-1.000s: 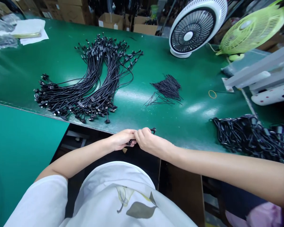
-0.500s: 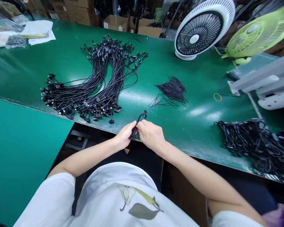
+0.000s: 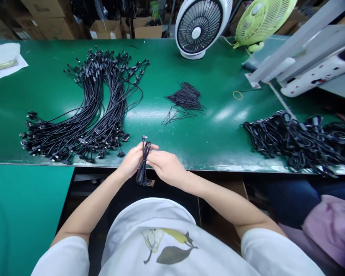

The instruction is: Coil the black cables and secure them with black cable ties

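A coiled black cable (image 3: 144, 168) stands upright between my hands at the table's front edge, its loops gathered at the middle. One angled plug with a metal tip points up at its top, and another connector hangs at the bottom. My left hand (image 3: 131, 161) is closed round the coil from the left. From the other side, my right hand (image 3: 167, 167) pinches at the coil's middle; what lies between those fingertips is too small to make out. Beyond my right hand lies a heap of thin black twist ties (image 3: 186, 96), with several loose ones in front.
Loose straight cables (image 3: 92, 107) form a big pile at left. Coiled cables (image 3: 293, 138) are heaped at right along the edge. A white fan (image 3: 199, 28), a green fan (image 3: 261, 23), a metal bracket (image 3: 293, 46), a yellow rubber band (image 3: 237, 95) and papers (image 3: 5, 59) surround the work area.
My view has swung to the right, so the table things appear further left. The coiled cable has turned more upright, and its lower connector now shows. Both hands stay at it.
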`<state>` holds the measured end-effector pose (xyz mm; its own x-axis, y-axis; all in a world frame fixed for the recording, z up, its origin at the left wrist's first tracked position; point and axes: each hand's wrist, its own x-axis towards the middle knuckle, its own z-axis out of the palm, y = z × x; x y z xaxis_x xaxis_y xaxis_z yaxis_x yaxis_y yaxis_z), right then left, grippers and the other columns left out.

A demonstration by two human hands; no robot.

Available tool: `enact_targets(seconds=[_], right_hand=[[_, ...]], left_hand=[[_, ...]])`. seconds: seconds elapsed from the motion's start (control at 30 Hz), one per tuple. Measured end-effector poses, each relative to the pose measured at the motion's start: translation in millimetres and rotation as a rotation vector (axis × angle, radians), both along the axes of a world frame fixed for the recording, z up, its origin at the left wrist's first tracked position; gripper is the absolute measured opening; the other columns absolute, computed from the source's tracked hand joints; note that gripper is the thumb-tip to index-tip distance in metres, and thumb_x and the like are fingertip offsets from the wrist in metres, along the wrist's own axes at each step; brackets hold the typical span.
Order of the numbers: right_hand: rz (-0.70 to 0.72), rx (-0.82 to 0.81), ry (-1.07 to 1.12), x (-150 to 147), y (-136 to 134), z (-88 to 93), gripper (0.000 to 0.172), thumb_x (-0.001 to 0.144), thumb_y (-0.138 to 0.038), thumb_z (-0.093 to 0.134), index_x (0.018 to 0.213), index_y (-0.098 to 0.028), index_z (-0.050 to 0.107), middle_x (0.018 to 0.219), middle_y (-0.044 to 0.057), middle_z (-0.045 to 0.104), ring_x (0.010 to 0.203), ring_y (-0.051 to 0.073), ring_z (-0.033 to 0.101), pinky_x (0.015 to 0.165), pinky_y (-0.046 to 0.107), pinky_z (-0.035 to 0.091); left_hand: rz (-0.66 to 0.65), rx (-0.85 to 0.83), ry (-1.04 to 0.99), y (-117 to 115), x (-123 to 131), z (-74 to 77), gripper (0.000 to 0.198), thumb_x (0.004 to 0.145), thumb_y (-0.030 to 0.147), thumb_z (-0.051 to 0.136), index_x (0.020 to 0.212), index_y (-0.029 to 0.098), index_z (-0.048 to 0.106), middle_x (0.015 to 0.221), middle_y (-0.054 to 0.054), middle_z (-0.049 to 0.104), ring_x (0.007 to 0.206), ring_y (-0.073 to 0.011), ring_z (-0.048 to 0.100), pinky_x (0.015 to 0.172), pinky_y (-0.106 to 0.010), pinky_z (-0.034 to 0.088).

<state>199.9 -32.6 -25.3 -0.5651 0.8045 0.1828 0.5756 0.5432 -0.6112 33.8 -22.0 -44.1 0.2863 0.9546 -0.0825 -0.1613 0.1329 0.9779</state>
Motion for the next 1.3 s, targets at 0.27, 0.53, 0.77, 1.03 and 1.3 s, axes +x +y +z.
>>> enact_targets(seconds=[0.27, 0.53, 0.77, 1.03, 1.3], right_hand=[[-0.162, -0.09, 0.072, 19.1, 30.4, -6.7, 0.029, 0.094, -0.026, 0.044, 0.069, -0.018, 0.055, 0.072, 0.001, 0.057, 0.07, 0.014, 0.051, 0.067, 0.025, 0.034], [-0.097, 0.141, -0.034, 16.0, 1.3, 6.1, 0.029, 0.097, -0.026, 0.038, 0.076, -0.018, 0.056, 0.077, 0.005, 0.059, 0.074, 0.016, 0.049, 0.068, 0.028, 0.032], [-0.151, -0.551, 0.488, 5.1, 6.6, -7.6, 0.034, 0.094, -0.041, 0.036, 0.067, -0.021, 0.041, 0.056, -0.005, 0.036, 0.048, 0.01, 0.028, 0.049, 0.024, 0.027], [-0.376, -0.014, -0.008, -1.0, -9.7, -12.7, 0.037, 0.097, -0.04, 0.04, 0.111, -0.015, 0.062, 0.107, 0.013, 0.061, 0.095, 0.022, 0.055, 0.079, 0.031, 0.044], [-0.234, 0.07, -0.44, -0.7, -6.6, -25.2, 0.053, 0.103, -0.03, 0.02, 0.15, -0.007, 0.028, 0.107, 0.014, 0.065, 0.085, 0.02, 0.064, 0.06, 0.03, 0.046]], left_hand=[[-0.282, 0.214, 0.307, -28.0, -7.0, 28.1, 0.046, 0.093, 0.048, 0.045, 0.075, 0.02, 0.077, 0.091, -0.01, 0.066, 0.093, -0.0233, 0.054, 0.095, -0.035, 0.038], [0.021, 0.003, 0.219, -22.4, 7.7, 4.2, 0.03, 0.087, 0.048, 0.06, 0.087, 0.019, 0.06, 0.078, 0.001, 0.054, 0.073, -0.0139, 0.049, 0.072, -0.026, 0.041], [0.152, 0.018, 0.088, -22.6, 18.2, 1.6, 0.022, 0.085, 0.034, 0.066, 0.102, 0.02, 0.065, 0.095, -0.003, 0.062, 0.092, -0.0157, 0.056, 0.088, -0.027, 0.043], [0.211, -0.162, -0.077, -16.9, 30.2, -10.8, 0.029, 0.078, 0.037, 0.072, 0.1, 0.019, 0.064, 0.102, -0.004, 0.067, 0.096, -0.0155, 0.061, 0.089, -0.026, 0.046], [0.096, -0.157, 0.032, -6.5, 11.8, -2.5, 0.045, 0.086, 0.055, 0.059, 0.111, 0.017, 0.063, 0.108, -0.01, 0.068, 0.096, -0.0198, 0.066, 0.088, -0.035, 0.053]])
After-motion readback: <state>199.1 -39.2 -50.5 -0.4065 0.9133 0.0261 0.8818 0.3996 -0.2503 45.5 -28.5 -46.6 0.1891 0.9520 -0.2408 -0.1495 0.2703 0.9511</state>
